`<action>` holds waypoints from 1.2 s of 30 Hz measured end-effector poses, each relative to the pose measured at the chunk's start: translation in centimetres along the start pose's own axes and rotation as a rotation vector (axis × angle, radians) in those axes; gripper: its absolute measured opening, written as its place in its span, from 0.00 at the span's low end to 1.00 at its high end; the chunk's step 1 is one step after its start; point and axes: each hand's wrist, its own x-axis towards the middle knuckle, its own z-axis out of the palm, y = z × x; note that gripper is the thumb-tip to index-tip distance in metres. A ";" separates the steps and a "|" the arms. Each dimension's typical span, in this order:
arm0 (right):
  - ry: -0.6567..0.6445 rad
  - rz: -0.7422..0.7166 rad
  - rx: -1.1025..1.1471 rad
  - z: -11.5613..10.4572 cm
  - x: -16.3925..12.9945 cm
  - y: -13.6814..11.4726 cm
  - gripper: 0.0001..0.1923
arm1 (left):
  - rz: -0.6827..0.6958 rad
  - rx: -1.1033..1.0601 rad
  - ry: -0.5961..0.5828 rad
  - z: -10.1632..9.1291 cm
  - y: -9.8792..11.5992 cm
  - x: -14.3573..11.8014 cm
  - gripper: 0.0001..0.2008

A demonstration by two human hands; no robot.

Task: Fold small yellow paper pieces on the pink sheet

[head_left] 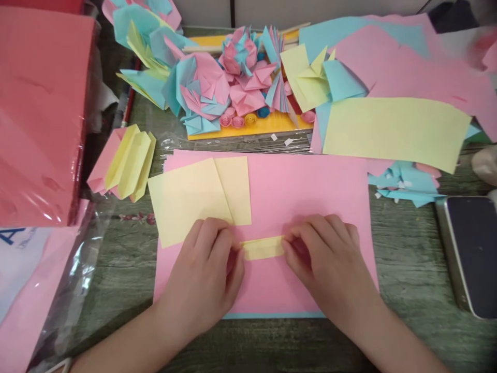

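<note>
A narrow folded strip of yellow paper lies level above the pink paper stack. Its left end is pinched by my left hand, and my right hand pinches the right end. Thumbs and forefingers are closed on it; the other fingers curl inward. Two pale yellow paper sheets overlap on the stack's upper left, just beyond my left hand. A thin blue edge shows under the pink stack at the front.
Folded pink and yellow paper sits at left, near plastic-wrapped red paper. Paper flowers crowd the back. Loose coloured sheets and a smartphone lie at right. Part of another hand shows at the right edge.
</note>
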 end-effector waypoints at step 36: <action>-0.134 -0.081 0.262 -0.7 0.2 1.6 0.05 | 0.126 0.136 0.055 0.0 -0.6 -0.3 0.05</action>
